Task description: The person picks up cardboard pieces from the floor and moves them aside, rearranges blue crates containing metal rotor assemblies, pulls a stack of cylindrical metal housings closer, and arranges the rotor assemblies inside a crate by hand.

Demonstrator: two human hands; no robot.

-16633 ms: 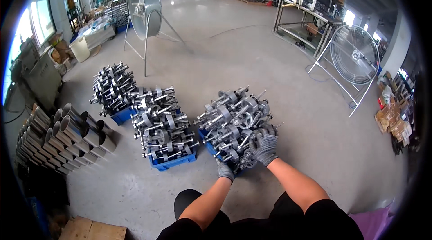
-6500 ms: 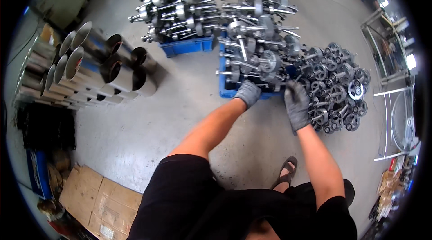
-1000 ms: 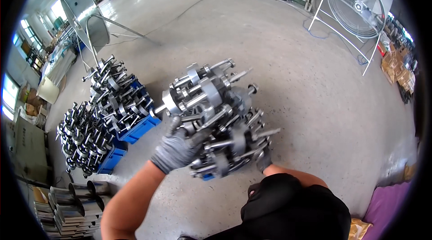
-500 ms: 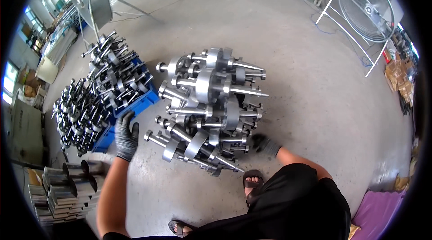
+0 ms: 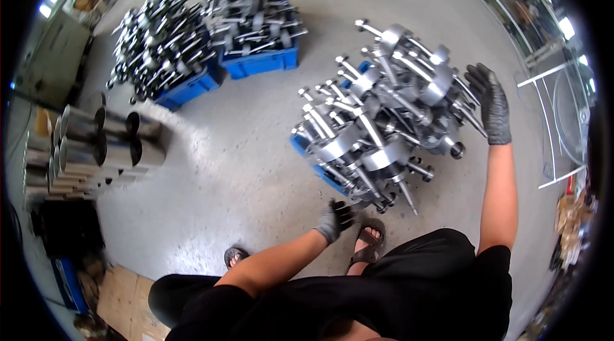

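A tall heap of shiny metal shafts with thick round collars (image 5: 384,157) stands before me in a blue crate (image 5: 332,180), whose edge shows at the heap's left. My left hand (image 5: 334,221), in a grey glove with dark fingertips, is low at the near side of the heap with its fingers stretched out. It holds nothing that I can see. On the far right my right hand (image 5: 491,103), gloved alike, is raised flat with fingers open beside the projecting shaft ends. Whether it touches them I cannot tell.
Two more blue crates (image 5: 259,63) heaped with similar shafts stand at the upper left. Stacked metal cylinders (image 5: 112,142) are at the left. A large fan (image 5: 566,117) on a white stand and a metal rack (image 5: 511,8) are at the right. Cardboard (image 5: 121,299) lies at lower left.
The view has swung, so the heap now sits further right. My left hand has gone from the heap's left to its near side, my right hand from its near side up along its right.
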